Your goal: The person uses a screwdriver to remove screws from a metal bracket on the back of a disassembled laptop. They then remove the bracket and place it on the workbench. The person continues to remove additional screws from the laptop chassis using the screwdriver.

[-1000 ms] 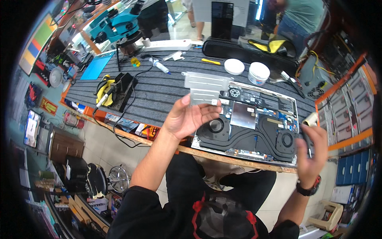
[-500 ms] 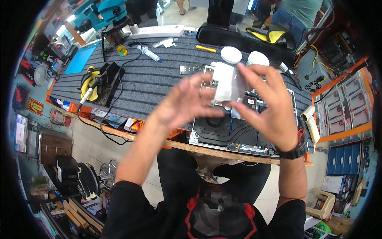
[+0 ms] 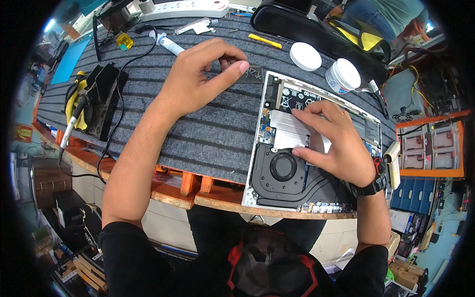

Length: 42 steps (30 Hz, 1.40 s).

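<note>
An opened laptop (image 3: 316, 187) lies with its inside facing up at the bench's near right, showing a round black fan (image 3: 283, 167) and a dark battery (image 3: 363, 126). My right hand (image 3: 339, 143) spans a silver metal plate (image 3: 289, 126), thumb and forefinger at its edges, against the laptop's inside just beyond the fan. Farther left, my left hand (image 3: 205, 74) hovers over the mat, thumb and forefinger nearly together. Their tips are beside a small dark pad (image 3: 253, 74) carrying several tiny screws. Whether anything sits in that pinch is too small to tell.
Beyond the laptop stand a white tub (image 3: 343, 75) and a round white lid (image 3: 305, 56). A yellow pry tool (image 3: 264, 41), a syringe (image 3: 169, 44) and a power strip (image 3: 185, 8) lie farther back. A soldering iron (image 3: 74, 121) with its cable rests on the left.
The metal plate has come down from above the laptop onto its inside, still in my right hand. My left hand has moved away from it, leftward to the screw pad. The view has shifted.
</note>
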Each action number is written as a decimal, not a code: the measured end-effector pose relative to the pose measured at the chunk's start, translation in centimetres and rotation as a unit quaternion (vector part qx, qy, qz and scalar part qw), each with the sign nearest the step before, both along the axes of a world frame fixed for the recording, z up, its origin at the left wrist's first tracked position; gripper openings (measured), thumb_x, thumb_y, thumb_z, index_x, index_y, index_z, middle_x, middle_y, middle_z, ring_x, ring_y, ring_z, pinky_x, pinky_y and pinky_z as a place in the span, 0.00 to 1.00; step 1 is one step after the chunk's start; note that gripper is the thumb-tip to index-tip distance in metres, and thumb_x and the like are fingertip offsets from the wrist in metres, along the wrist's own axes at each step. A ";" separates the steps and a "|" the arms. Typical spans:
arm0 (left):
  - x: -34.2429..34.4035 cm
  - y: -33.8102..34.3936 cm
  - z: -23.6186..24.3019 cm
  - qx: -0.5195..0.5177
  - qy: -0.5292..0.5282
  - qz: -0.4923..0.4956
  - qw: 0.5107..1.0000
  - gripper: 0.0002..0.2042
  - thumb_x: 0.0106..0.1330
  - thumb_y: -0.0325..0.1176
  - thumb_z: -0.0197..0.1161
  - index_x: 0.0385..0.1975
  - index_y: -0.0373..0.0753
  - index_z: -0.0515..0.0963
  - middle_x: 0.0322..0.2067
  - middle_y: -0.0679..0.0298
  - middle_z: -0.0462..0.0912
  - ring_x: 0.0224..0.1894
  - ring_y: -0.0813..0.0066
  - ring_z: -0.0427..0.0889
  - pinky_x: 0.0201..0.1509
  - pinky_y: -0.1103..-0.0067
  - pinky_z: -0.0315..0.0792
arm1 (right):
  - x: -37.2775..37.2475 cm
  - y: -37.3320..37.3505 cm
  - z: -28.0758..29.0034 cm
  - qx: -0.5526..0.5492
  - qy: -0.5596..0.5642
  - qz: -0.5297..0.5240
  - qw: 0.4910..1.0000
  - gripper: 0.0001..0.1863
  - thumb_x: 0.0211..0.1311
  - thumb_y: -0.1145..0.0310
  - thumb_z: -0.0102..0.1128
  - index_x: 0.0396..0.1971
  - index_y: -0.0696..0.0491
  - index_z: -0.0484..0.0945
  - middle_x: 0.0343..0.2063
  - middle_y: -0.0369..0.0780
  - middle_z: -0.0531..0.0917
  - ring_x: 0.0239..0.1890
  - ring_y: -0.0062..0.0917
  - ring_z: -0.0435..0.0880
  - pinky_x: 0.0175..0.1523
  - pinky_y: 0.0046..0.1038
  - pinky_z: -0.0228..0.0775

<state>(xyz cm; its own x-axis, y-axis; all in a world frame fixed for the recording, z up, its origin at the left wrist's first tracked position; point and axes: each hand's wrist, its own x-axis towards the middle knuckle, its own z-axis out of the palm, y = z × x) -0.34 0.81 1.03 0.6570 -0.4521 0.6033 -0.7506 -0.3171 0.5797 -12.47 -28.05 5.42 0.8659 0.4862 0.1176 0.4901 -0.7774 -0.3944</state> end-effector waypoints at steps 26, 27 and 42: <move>-0.6 -0.3 0.0 0.038 -0.016 -0.064 0.997 0.07 0.63 0.25 0.70 0.39 0.34 0.84 0.33 0.61 0.84 0.35 0.72 0.83 0.41 0.77 0.77 | 1.3 0.5 -0.2 -0.059 -0.020 0.033 0.998 0.31 0.55 0.58 0.75 0.59 0.53 0.81 0.50 0.42 0.79 0.54 0.35 0.79 0.59 0.36 0.66; -0.6 -0.3 0.0 0.036 -0.015 -0.064 0.997 0.07 0.63 0.25 0.70 0.39 0.34 0.84 0.32 0.61 0.84 0.35 0.72 0.83 0.40 0.77 0.77 | 1.3 0.5 -0.1 -0.058 -0.014 0.030 0.998 0.31 0.55 0.58 0.75 0.59 0.53 0.81 0.50 0.42 0.79 0.54 0.35 0.79 0.59 0.36 0.66; -0.6 -0.4 -0.5 0.044 -0.026 -0.071 0.996 0.07 0.63 0.26 0.70 0.39 0.36 0.84 0.32 0.61 0.84 0.34 0.71 0.83 0.40 0.76 0.76 | 1.5 0.3 -0.3 -0.060 -0.032 0.039 0.997 0.30 0.56 0.58 0.75 0.58 0.53 0.81 0.50 0.41 0.79 0.54 0.36 0.79 0.59 0.38 0.66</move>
<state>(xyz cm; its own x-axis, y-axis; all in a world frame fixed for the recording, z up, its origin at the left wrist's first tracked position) -0.93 0.44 0.55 0.5517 -0.5902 0.5893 -0.8198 -0.2539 0.5132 -10.96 -27.75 5.16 0.8178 0.5652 0.1082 0.5716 -0.7757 -0.2676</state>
